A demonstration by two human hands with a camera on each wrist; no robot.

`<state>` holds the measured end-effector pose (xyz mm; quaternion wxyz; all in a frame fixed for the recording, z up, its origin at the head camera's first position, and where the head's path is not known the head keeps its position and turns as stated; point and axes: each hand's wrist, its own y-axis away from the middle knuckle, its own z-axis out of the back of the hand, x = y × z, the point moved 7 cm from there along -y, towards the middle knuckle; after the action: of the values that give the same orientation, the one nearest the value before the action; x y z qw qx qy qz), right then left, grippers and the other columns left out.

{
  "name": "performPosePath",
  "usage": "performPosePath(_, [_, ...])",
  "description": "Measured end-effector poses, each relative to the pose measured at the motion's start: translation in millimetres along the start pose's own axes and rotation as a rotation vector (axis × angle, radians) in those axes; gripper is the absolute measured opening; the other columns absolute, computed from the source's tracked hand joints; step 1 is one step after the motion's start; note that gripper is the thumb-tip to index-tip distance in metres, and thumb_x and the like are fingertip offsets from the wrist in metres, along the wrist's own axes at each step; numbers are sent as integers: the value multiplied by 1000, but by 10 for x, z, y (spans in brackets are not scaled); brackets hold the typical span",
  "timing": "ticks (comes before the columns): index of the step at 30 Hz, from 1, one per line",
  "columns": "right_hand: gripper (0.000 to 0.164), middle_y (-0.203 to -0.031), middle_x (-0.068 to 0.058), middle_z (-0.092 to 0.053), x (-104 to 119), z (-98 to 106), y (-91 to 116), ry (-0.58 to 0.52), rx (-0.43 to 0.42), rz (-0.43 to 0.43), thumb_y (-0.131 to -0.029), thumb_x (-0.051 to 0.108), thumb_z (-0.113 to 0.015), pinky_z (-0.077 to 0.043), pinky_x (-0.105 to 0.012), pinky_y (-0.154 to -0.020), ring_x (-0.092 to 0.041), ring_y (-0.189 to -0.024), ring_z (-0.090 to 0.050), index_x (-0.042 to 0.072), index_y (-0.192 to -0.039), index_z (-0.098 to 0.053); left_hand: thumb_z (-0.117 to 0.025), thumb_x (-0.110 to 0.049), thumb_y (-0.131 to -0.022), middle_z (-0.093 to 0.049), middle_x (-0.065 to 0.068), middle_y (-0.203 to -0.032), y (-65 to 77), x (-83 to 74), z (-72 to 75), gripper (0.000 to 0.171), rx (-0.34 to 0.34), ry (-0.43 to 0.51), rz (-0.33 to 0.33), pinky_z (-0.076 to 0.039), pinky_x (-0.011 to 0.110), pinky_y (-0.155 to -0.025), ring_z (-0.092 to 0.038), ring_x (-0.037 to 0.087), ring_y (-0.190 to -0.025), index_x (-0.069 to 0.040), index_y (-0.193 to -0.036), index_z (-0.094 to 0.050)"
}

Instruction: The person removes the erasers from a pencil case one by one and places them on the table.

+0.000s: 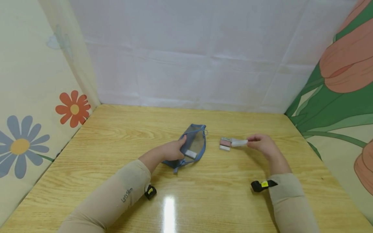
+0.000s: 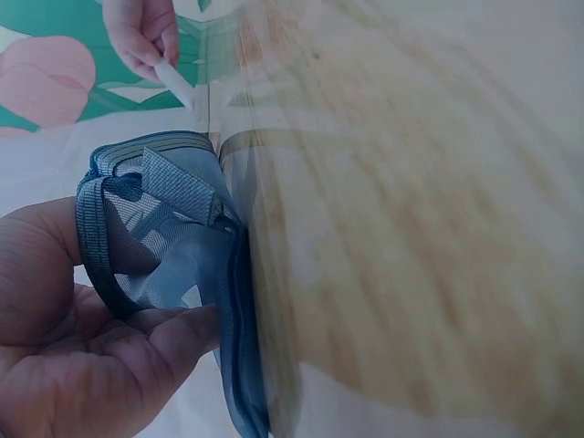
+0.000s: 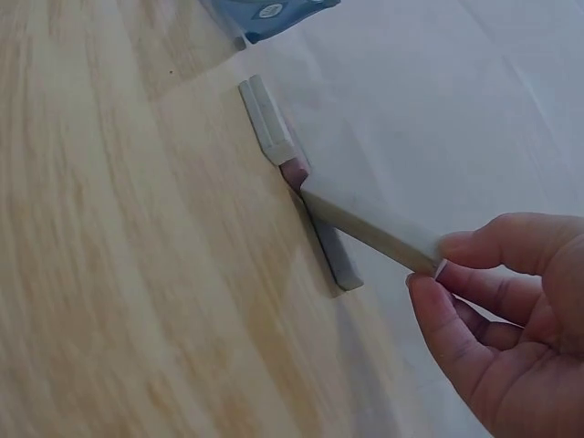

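My left hand [image 1: 172, 150] grips the near left side of a blue mesh zip pouch [image 1: 201, 142], thumb on its rim. The pouch lies with its mouth spread, and a small white block [image 1: 191, 154] shows inside. In the left wrist view the fingers are partly hidden by the mesh. Farther right, my right hand [image 1: 263, 145] pinches one end of a slim white block [image 3: 370, 224] between thumb and fingertips, raised at a slant. Its far end is by a pink block [image 1: 225, 143] lying between a white block [image 1: 224, 148] and a greyish one [image 1: 226, 138].
The wood-grain table [image 1: 204, 194] runs back to a white cloth [image 1: 186, 64]. Flower-printed sheets stand along both sides. A black strap [image 1: 262, 185] with a yellow tag is on the right wrist, and a similar black device [image 1: 150, 192] is at the left.
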<state>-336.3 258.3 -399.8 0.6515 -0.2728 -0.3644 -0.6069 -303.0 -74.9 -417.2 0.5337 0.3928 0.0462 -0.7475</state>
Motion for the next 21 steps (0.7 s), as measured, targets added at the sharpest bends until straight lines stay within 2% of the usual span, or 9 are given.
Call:
performPosePath(5, [34,-108,-20,-58,-69,-26,-20,-26,4,-25,-84,6,-61,-42,-33,-81,-20,-92,-52,-8,-113,-57,-54,-5,-81,-18,12,-150,6,-7,3,88,-4,2,-2,-35,33,-85,-39,23,-115,-14,-147,3])
performPosePath(9, [34,-108,-18,-57,-143,-39,-36,-12,3,-57,-83,8,-62,-40,-34,-83,-24,-97,-50,-6,-114,-57,-54,-4,-81,-19,13,-150,12,-13,8,88,-10,5,-5,-35,33,-86,-40,23,-114,-12,-147,2])
performPosePath(13, [36,-105,-16,-59,-225,-55,-73,4,14,-77,-82,10,-65,-39,-33,-81,-24,-95,-51,-5,-114,-58,-54,-3,-80,-19,14,-150,23,-17,12,88,-13,9,-4,-34,34,-88,-39,23,-115,-12,-147,2])
performPosePath(21, [35,-98,-10,-63,-282,-77,-101,43,26,-84,-81,14,-67,-40,-28,-76,-16,-86,-53,-3,-112,-60,-54,-4,-80,-18,14,-150,16,-13,9,88,-7,11,4,-34,34,-88,-38,23,-117,-13,-148,2])
